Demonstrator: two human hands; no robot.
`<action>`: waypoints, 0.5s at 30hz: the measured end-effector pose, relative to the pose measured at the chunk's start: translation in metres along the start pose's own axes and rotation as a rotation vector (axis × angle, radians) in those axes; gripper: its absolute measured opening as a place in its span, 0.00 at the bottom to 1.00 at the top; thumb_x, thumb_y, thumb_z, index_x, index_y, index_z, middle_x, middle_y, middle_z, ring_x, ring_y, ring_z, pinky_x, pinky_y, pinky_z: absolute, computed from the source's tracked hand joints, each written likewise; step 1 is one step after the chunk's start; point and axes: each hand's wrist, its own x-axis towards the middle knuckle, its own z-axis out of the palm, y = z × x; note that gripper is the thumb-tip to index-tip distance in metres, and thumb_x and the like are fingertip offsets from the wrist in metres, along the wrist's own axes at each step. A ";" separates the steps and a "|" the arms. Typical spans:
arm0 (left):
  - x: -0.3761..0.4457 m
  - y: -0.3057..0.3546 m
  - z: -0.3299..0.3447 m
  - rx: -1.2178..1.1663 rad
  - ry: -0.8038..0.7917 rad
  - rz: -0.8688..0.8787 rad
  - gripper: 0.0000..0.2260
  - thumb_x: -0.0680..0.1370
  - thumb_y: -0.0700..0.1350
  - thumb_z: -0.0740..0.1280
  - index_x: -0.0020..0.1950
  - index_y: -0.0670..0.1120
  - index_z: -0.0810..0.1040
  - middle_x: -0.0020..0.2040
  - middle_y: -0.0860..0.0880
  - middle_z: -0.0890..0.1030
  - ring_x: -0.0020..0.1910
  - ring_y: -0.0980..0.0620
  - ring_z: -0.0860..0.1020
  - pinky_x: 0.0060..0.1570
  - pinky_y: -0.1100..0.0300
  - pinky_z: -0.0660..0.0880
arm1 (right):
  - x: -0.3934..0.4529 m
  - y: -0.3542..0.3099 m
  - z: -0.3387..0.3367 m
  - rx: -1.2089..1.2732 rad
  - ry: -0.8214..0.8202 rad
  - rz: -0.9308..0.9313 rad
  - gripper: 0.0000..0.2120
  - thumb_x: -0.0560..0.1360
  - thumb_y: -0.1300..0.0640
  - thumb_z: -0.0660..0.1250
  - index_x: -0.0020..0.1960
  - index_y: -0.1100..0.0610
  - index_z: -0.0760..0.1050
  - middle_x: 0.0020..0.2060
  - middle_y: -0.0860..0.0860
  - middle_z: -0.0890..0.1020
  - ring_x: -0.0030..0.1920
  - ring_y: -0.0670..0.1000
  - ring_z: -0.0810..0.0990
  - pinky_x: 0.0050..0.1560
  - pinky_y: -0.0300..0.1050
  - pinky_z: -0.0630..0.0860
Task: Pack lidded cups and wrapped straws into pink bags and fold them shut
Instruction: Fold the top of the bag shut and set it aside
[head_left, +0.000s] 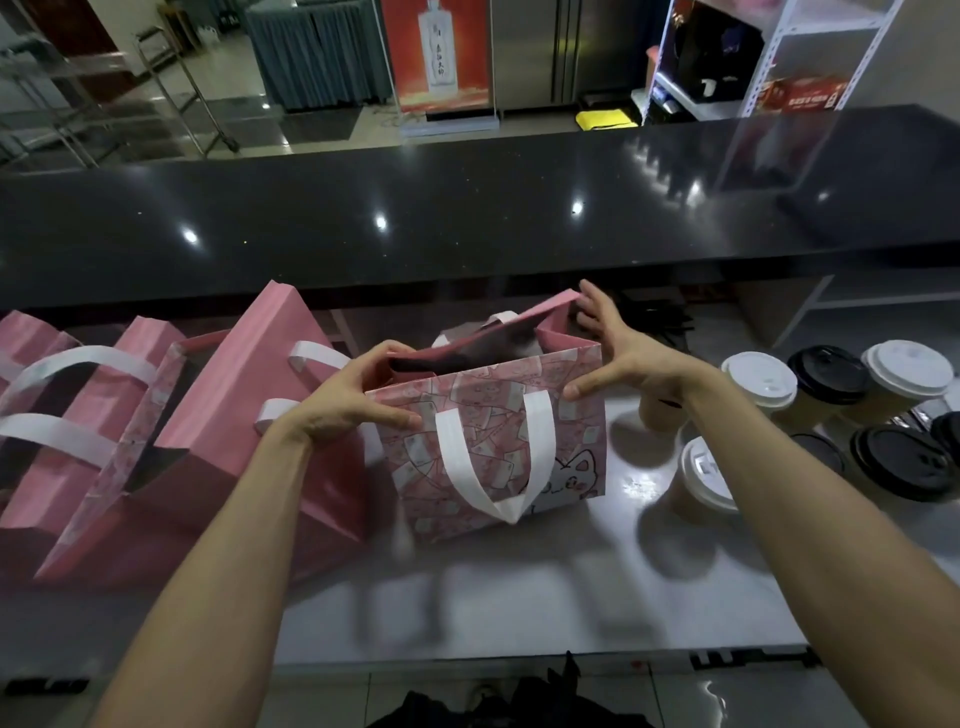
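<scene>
A pink patterned bag (566, 452) with white handles and a cat drawing stands upright on the steel worktop (545, 597). Its mouth is spread open and the inside is dark, with a lid-like shape I cannot make out. My left hand (353, 395) pinches the bag's left top edge. My right hand (608, 353) grips the right top edge, fingers on the far rim and thumb on the near one. Several lidded cups stand to the right, some with white lids (758, 379) and some with black lids (826, 371). No wrapped straw is plainly visible.
Several pink bags (270, 415) lie folded and leaning at the left of the worktop. A black raised counter (467, 218) runs across behind. Dark thin items (654, 317) lie beneath that counter, right of the bag. A white shelf rack (779, 62) stands far right.
</scene>
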 end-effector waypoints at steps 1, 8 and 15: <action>0.000 -0.001 -0.001 0.015 -0.001 -0.010 0.34 0.66 0.41 0.88 0.68 0.50 0.79 0.65 0.43 0.84 0.67 0.44 0.83 0.68 0.44 0.80 | 0.002 -0.005 -0.002 0.010 -0.015 0.001 0.79 0.55 0.43 0.92 0.86 0.34 0.38 0.87 0.40 0.52 0.85 0.43 0.56 0.83 0.56 0.63; 0.003 -0.004 -0.001 -0.035 0.154 0.058 0.35 0.67 0.40 0.88 0.72 0.49 0.79 0.67 0.43 0.85 0.66 0.42 0.84 0.63 0.50 0.83 | -0.002 -0.011 0.003 -0.039 -0.027 0.036 0.64 0.56 0.45 0.92 0.83 0.34 0.59 0.72 0.45 0.79 0.69 0.48 0.82 0.72 0.54 0.79; 0.005 -0.011 0.011 0.055 0.420 0.116 0.28 0.62 0.60 0.89 0.58 0.53 0.88 0.54 0.49 0.89 0.55 0.51 0.88 0.52 0.60 0.85 | -0.018 0.005 0.018 -0.020 0.226 -0.125 0.22 0.71 0.46 0.84 0.62 0.44 0.84 0.59 0.47 0.88 0.64 0.49 0.85 0.73 0.62 0.77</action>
